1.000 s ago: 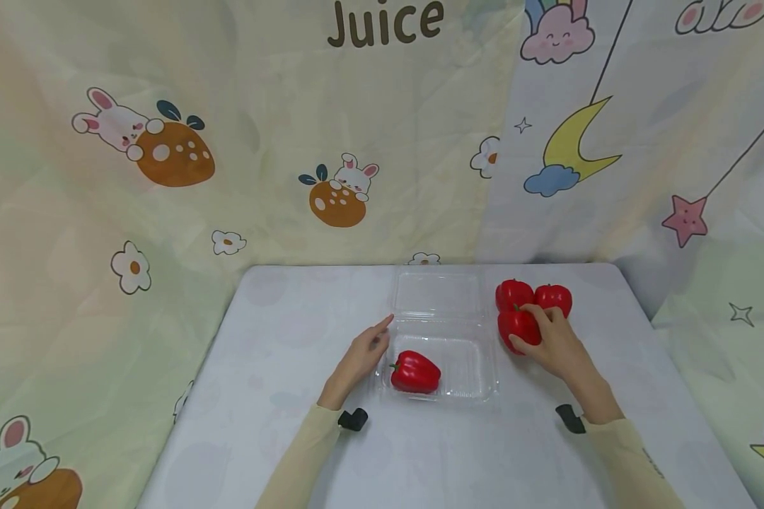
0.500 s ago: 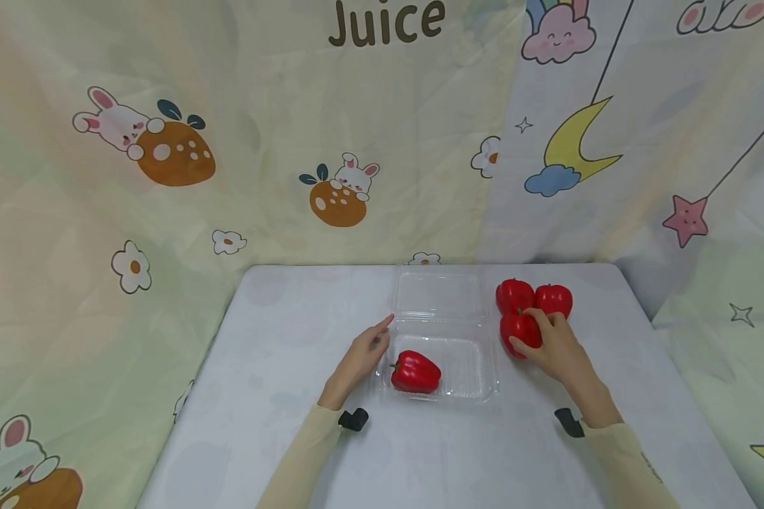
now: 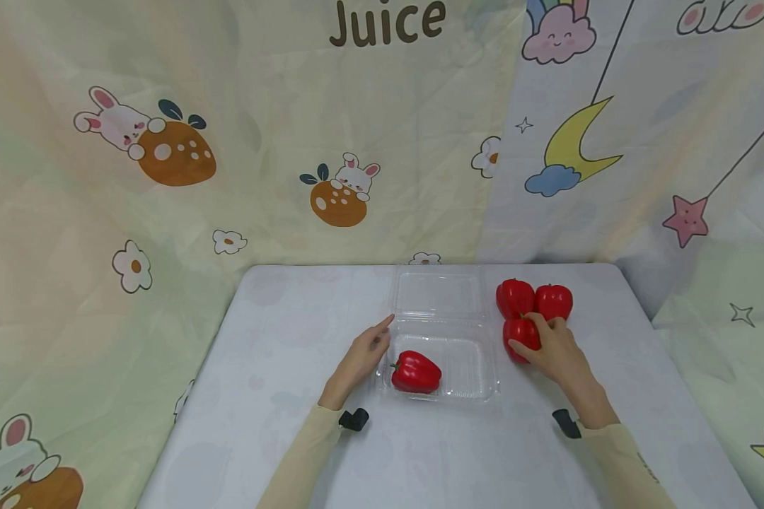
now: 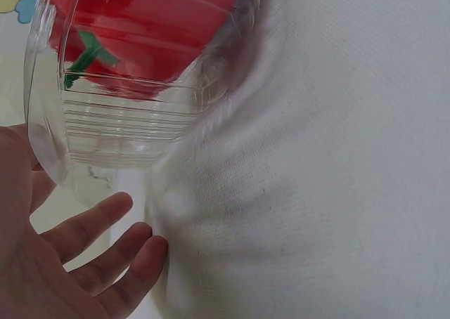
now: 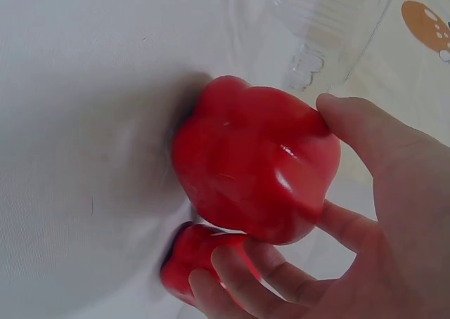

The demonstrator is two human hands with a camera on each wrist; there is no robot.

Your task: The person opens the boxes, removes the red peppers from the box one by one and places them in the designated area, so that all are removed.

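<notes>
My right hand (image 3: 556, 353) grips a red bell pepper (image 3: 519, 339) between thumb and fingers, to the right of a clear plastic clamshell container (image 3: 471, 392). In the right wrist view the gripped pepper (image 5: 253, 161) fills the middle, with another red pepper (image 5: 188, 261) behind the fingers. My left hand (image 3: 361, 357) lies along the container's left side with its fingers extended. The left wrist view has the left hand (image 4: 77, 263) beside the container wall (image 4: 119, 133). A red bell pepper (image 3: 416, 372) with a green stem lies on its side in the container's left half.
Two more red bell peppers, one on the left (image 3: 514, 295) and one on the right (image 3: 554, 302), stand just behind the gripped one. The container's lid (image 3: 439, 291) lies folded back toward the far edge of the white table (image 3: 318, 297). A printed cloth (image 3: 261, 141) hangs behind.
My right hand has drawn the gripped pepper slightly toward me and to the right, away from the pepper behind it. The left hand and the container have stayed put.
</notes>
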